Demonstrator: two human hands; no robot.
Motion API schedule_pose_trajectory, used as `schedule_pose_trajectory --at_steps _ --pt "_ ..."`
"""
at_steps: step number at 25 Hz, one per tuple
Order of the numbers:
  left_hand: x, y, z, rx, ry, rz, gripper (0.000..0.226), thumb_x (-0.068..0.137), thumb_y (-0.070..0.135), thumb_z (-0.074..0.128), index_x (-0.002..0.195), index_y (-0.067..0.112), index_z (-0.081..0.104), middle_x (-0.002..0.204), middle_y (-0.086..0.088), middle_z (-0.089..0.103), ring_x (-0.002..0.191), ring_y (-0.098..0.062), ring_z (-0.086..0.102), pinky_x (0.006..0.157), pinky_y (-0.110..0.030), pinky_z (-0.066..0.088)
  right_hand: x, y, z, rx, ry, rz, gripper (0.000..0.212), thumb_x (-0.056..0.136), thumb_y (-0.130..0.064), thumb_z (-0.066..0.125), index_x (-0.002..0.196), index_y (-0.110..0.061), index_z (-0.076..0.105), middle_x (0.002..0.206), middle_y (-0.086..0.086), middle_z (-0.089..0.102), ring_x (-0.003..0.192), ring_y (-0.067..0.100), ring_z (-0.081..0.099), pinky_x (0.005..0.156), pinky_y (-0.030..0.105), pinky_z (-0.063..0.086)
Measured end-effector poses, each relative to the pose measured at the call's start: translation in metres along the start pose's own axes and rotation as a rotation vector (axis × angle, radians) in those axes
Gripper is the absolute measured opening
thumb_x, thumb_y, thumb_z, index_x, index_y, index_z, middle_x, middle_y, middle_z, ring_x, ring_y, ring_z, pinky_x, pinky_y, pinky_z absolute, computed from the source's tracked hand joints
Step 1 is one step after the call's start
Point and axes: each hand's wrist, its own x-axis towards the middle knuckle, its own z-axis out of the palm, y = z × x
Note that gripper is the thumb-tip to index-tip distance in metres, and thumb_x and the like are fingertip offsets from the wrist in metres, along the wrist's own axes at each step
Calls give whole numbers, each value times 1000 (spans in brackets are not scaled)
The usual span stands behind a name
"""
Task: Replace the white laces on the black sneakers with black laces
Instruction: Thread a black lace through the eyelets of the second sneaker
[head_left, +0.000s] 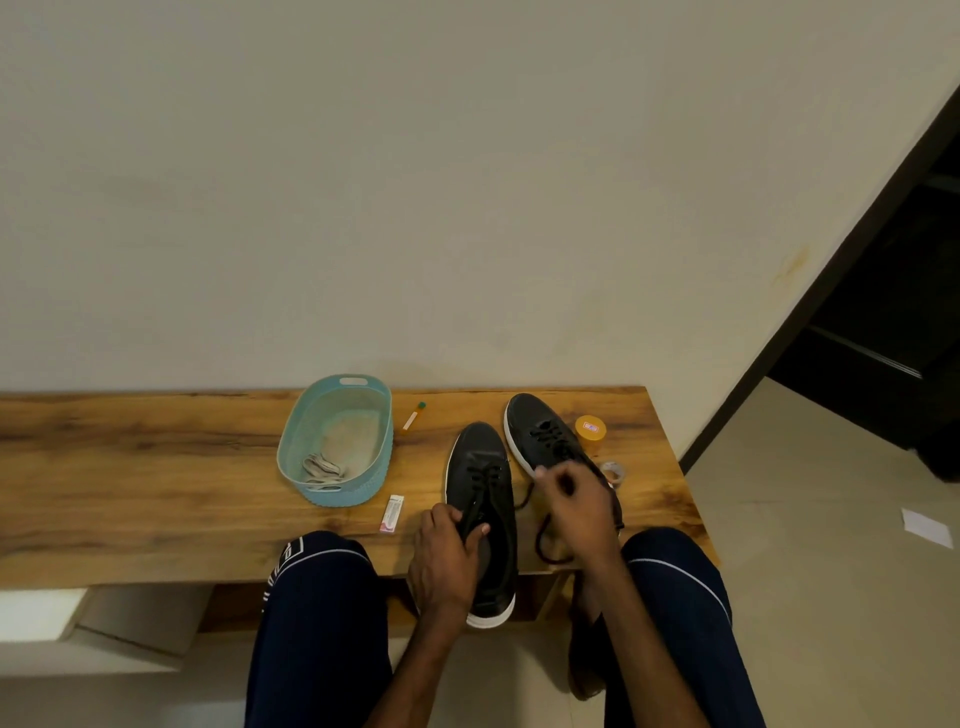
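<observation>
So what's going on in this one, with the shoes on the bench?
A person sits at a wooden bench holding two black sneakers. The left hand grips the near sneaker by its opening. The right hand, over the far sneaker's heel end, seems to pinch a black lace whose slack loops on the bench. Both sneakers already show black lacing, and the white laces lie in the teal basket.

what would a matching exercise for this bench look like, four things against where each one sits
Things: 1 blue basket; 2 orange jar; 3 pink packet; 4 tape roll.
Places: a beside the far sneaker's toe; b close beside the left hand; c pale laces inside; d nearest the right hand.
Pairs: 1-c, 2-a, 3-b, 4-d.
</observation>
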Motion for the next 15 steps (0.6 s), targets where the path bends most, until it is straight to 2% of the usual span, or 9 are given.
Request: schedule_pose_trajectory --at_steps 1,2,4,7,9,12,13,15 --pt "-1 1 -1 1 -8 7 35 93 50 58 114 24 50 111 5 52 100 -9 51 72 -22 39 -3 5 7 -323 -27 19 14 95 -31 64 104 -21 62 108 -4 58 99 16 60 78 30 48" --pt "0 2 -2 1 -8 14 35 93 51 57 114 24 50 112 5 53 99 -9 51 72 -22 41 -6 10 14 -477 -33 31 22 95 -29 64 114 -19 59 117 -2 55 107 18 58 84 33 50" --pt "2 4 -7 0 8 36 35 93 48 59 116 24 49 113 4 54 101 -9 52 75 -22 44 -9 16 23 -379 -48 93 31 95 -20 60 125 -15 53 124 4 55 116 22 55 94 37 49" --pt "8 4 -11 88 64 103 40 91 45 64 121 24 49 117 4 51 109 -11 50 85 -23 47 -3 16 15 -181 -167 244 36 95 -6 51 131 -11 55 125 6 60 116 22 56 93 31 45" --pt "11 5 -12 128 72 145 34 92 44 63 119 27 52 116 6 50 106 -8 49 86 -23 48 -1 16 2 -86 -201 227 35 97 -1 44 129 -9 58 114 4 68 105 17 63 90 29 50" --pt "15 8 -7 27 60 170 17 95 32 61 110 25 61 108 8 60 93 -5 53 75 -20 44 -1 12 -8 40 -169 129 18 103 -4 40 112 -17 49 88 6 72 69 4 68 61 23 54" --pt "16 9 -5 -35 67 150 14 96 27 61 109 23 64 105 6 64 90 -6 55 73 -20 44 0 10 -6 27 -157 92 14 103 -6 42 104 -19 45 85 5 72 64 2 67 57 21 53" --pt "18 9 -4 -175 93 51 16 95 22 62 110 19 69 103 3 70 89 -6 59 71 -20 43 5 5 3 -93 -128 -33 14 102 -13 50 93 -24 47 82 -3 70 69 -2 65 60 16 50"
